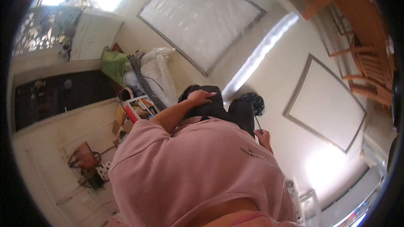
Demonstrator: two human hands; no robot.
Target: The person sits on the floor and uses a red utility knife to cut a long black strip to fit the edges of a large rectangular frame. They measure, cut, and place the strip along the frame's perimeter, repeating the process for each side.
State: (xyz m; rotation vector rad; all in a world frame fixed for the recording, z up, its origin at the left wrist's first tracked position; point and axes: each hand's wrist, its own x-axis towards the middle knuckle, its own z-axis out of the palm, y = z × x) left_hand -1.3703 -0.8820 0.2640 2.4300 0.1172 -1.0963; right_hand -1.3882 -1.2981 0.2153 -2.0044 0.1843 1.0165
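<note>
My left hand (200,97) is in front of my dark-trousered thigh (212,108), fingers bent. A small red and pale spot shows at its fingertips; whether that is a held thing or fingernails, I cannot tell. Low at my right side, my right hand (264,138) is closed around a thin dark rod or cord (258,122). This runs up towards a shiny black, crumpled item (256,102) that looks like a plastic bag, beside my right leg. My pink shirt (195,164) fills the middle of the view.
Left of me stand a white-framed rack (139,108) of small items, white plastic sacks (157,72), a green sack (115,63) and a pale cabinet (94,34). Dark-framed pale floor panels (202,19) lie ahead. Wooden chairs (369,66) stand at right. A brown handbag (84,157) hangs at left.
</note>
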